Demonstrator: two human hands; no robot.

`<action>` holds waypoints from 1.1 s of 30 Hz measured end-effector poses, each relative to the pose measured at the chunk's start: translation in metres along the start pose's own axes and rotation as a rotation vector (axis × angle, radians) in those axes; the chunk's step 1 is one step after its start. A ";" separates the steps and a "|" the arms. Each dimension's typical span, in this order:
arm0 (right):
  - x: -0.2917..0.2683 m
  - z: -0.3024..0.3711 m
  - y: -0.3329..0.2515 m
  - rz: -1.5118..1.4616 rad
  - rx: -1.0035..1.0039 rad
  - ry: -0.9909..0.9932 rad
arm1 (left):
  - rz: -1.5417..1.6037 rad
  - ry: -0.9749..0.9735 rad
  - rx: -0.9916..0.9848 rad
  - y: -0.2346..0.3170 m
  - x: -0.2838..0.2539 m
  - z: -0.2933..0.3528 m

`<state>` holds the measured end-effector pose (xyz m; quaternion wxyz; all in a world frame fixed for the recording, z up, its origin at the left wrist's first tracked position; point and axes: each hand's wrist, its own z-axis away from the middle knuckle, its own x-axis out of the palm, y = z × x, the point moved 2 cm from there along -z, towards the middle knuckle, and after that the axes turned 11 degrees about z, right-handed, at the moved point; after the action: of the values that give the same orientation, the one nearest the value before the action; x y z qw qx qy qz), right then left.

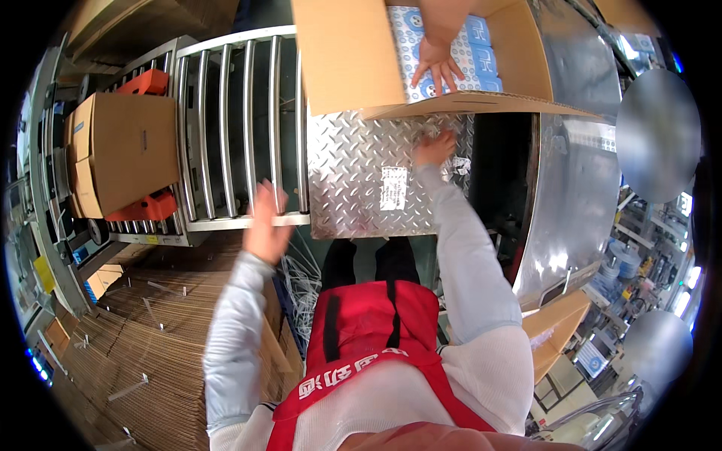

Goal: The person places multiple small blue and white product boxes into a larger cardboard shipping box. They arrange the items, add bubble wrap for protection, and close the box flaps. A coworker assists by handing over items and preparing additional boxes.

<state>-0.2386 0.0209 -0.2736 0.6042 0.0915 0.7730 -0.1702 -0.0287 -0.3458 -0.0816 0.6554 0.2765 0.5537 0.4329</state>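
Observation:
My left hand (267, 225), smeared by motion, is above the near rail of the roller conveyor (248, 128), its thumb apart from the fingers and nothing seen in it. Over the diamond-pattern metal plate (350, 180), my right hand (435, 147) has loosely bent fingers and no visible object in them. It is just below the near flap of an open cardboard carton (346, 60). Inside that carton are blue-and-white printed packs (481, 56). Another person's hand (438, 64) reaches in from the far side, fingers spread on the packs.
A closed carton (128, 150) stands at the left on the conveyor between orange-red blocks (147, 207). Flattened cardboard (150, 338) is stacked at lower left. A smooth metal surface (568, 195) lies to the right, past a dark gap beside the plate. White labels (393, 188) mark the plate.

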 end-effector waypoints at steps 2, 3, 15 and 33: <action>-0.010 -0.052 0.020 0.179 -0.226 -0.078 | -0.134 -0.296 0.042 0.003 0.068 0.054; -0.006 -0.061 0.027 0.164 -0.318 -0.165 | -0.120 -0.336 -0.011 -0.007 0.096 0.090; -0.073 0.131 0.157 -1.007 -0.328 -0.898 | -0.754 0.667 -0.014 0.198 -0.083 0.235; -0.488 -0.065 0.475 -0.022 -0.268 0.684 | -1.288 1.356 0.217 0.399 -0.314 0.455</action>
<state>-0.0085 0.5162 0.1386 0.3158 0.0550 0.9466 -0.0336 0.3028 -0.3786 0.5139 0.2772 -0.3344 0.9007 0.0018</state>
